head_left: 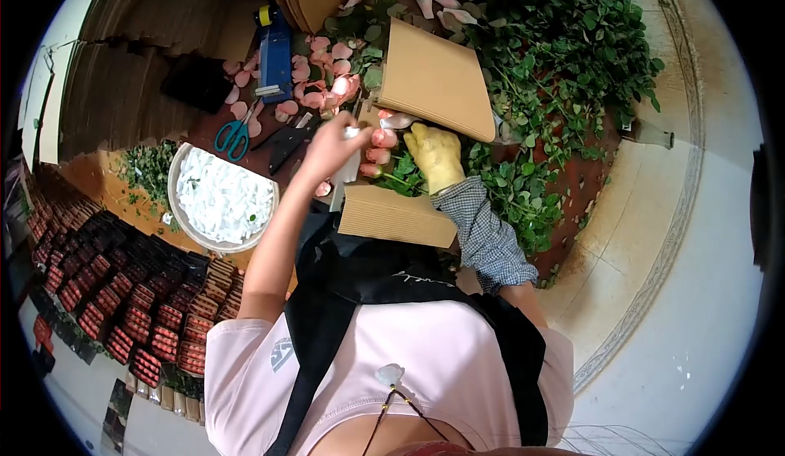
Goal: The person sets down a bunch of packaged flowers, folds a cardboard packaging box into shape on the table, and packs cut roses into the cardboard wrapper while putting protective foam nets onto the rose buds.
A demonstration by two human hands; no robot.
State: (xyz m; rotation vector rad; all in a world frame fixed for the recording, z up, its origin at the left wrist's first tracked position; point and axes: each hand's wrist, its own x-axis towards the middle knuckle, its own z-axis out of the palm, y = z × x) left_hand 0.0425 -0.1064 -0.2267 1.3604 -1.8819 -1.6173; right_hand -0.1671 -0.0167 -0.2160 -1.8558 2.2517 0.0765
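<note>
My left hand (329, 147) is bare, its fingers pinched on a small white piece (352, 132) beside the roses. My right hand (435, 157) wears a yellow glove and a checked sleeve cover. Its fingers are curled at the base of a pale wrapped rose bud (398, 121), with the stem mostly hidden. Between my hands, several pink roses (384, 138) lie in a column, heads to the left and green stems to the right. Folded corrugated cardboard (396, 217) lies just below them, close to my apron. A larger cardboard stack (437, 80) sits above.
A white bowl (181, 208) of white pieces stands at left, near teal scissors (233, 139) and a blue tool (275, 59). Pink petals (327, 71) lie scattered. Leafy stems (564, 63) pile up at right. Many packed rose bundles (135, 321) stand at lower left.
</note>
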